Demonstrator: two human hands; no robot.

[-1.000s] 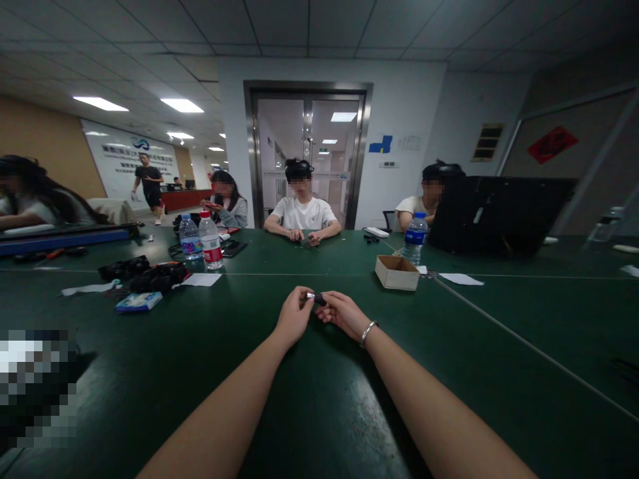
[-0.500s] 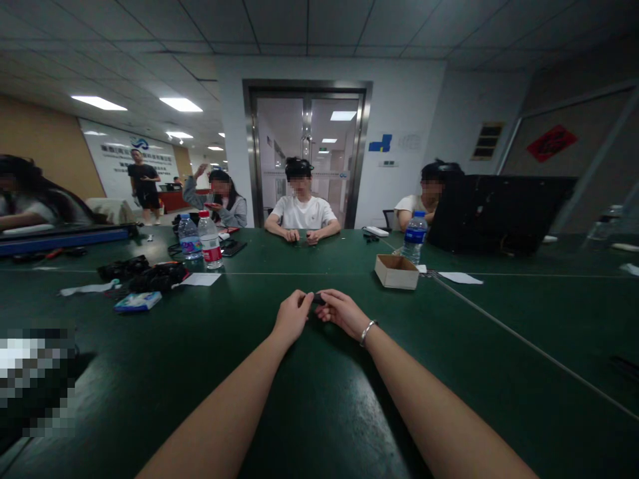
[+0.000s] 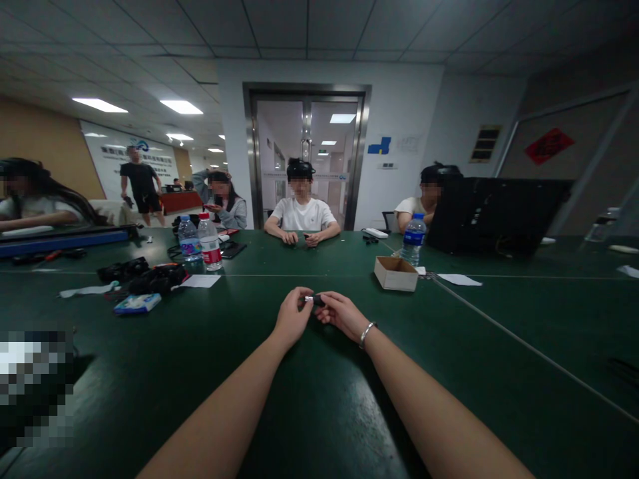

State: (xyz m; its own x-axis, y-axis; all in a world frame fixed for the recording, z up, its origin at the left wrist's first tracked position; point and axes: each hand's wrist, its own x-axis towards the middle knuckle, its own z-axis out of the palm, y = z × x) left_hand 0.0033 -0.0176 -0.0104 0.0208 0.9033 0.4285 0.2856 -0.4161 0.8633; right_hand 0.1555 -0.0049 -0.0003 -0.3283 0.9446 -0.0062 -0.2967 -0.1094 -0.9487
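Over the green table in front of me, both my hands meet at a small dark object (image 3: 317,301). It is black with a shiny silver end facing left; its exact kind is too small to tell. My right hand (image 3: 342,313), with a silver bracelet at the wrist, pinches the black part between thumb and fingers. At the silver end, the thumb and fingertips of my left hand (image 3: 292,314) close around it. Whether a separate piece sits inside the left fingers is hidden.
An open cardboard box (image 3: 396,275) stands ahead to the right, beside a water bottle (image 3: 413,241). Ahead left are two bottles, black gear (image 3: 158,278) and a blue-white packet (image 3: 138,304). A large black case (image 3: 499,216) stands far right. People sit around the table (image 3: 319,412).
The silver end has come into view between my hands, where only black showed before. My left fingers have shifted slightly. A person standing in the background has moved.
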